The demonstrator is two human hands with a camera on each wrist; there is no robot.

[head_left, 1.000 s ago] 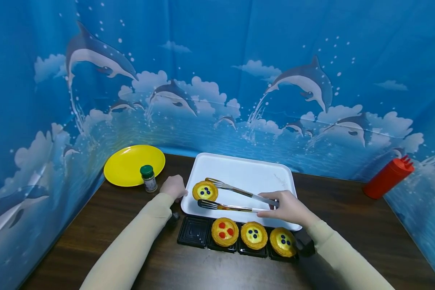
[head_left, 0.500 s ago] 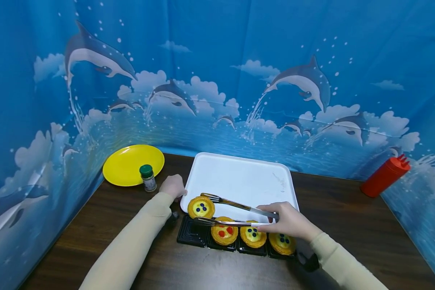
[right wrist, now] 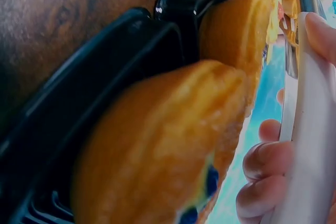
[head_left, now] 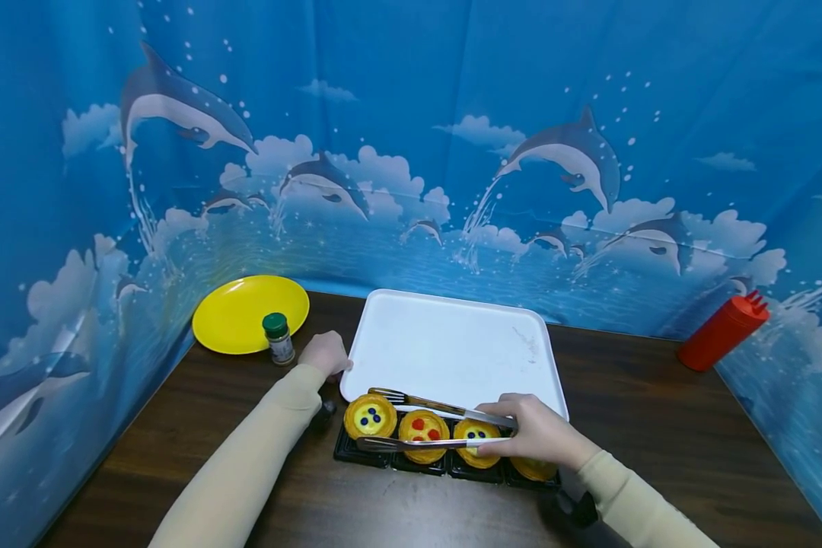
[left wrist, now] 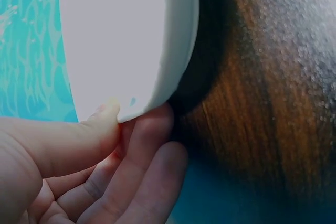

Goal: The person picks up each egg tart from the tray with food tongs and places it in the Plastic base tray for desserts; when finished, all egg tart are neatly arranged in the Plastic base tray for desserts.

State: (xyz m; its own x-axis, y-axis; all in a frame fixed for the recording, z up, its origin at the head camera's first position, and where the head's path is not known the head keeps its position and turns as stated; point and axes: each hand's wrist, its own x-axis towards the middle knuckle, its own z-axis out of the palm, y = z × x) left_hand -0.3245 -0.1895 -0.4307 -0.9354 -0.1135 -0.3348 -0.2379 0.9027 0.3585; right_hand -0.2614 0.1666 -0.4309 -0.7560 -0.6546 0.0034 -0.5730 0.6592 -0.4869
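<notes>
My left hand (head_left: 325,354) pinches the left edge of a white tray (head_left: 452,342); the left wrist view shows thumb above, fingers below. My right hand (head_left: 537,432) grips a pair of metal tongs (head_left: 478,415) with fork-like ends. Between those ends sits a blueberry-topped tart (head_left: 370,418), over the leftmost compartment of a black plastic tray (head_left: 359,457). Whether it touches the bottom is hidden. A strawberry-topped tart (head_left: 425,425) and two more tarts fill the other compartments, partly covered by the tongs and right hand. The right wrist view shows the rightmost tart (right wrist: 157,135) close up.
A yellow plate (head_left: 236,320) lies at the back left, with a green-capped shaker jar (head_left: 278,339) before it. A red squeeze bottle (head_left: 722,332) stands at the right. A blue dolphin curtain (head_left: 411,152) hangs behind the dark wooden table (head_left: 657,426).
The tongs carried the blueberry tart from the white tray, toward me and slightly left, to the leftmost black compartment. My left hand stayed on the white tray's edge.
</notes>
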